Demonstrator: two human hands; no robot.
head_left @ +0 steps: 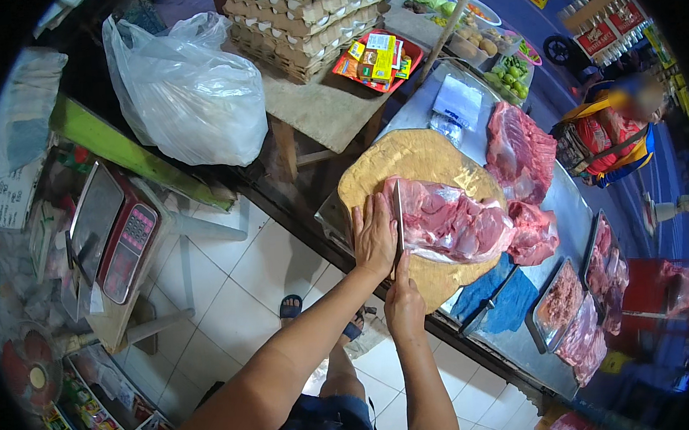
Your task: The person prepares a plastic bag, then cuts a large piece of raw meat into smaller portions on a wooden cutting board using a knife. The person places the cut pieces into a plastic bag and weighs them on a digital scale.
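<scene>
A large slab of raw meat (pixel 457 221) lies across a round wooden chopping board (pixel 412 150). My right hand (pixel 405 305) is closed round the handle of a knife (pixel 398 211). Its long blade stands on edge across the left end of the slab, pointing away from me. Just left of the blade, my left hand (pixel 374 233) rests flat with fingers stretched forward over the meat's end. Beyond the slab's right end lie a smaller piece of meat (pixel 533 234) and a big ribbed slab (pixel 520 151).
Right of the board are a blue cloth (pixel 498 292) with a dark rod-like tool on it, a tray of minced meat (pixel 558 300) and more cuts. Egg trays (pixel 308 30), a white plastic bag (pixel 192 98) and a red scale (pixel 129 246) stand left. A person (pixel 614 128) is beyond the counter.
</scene>
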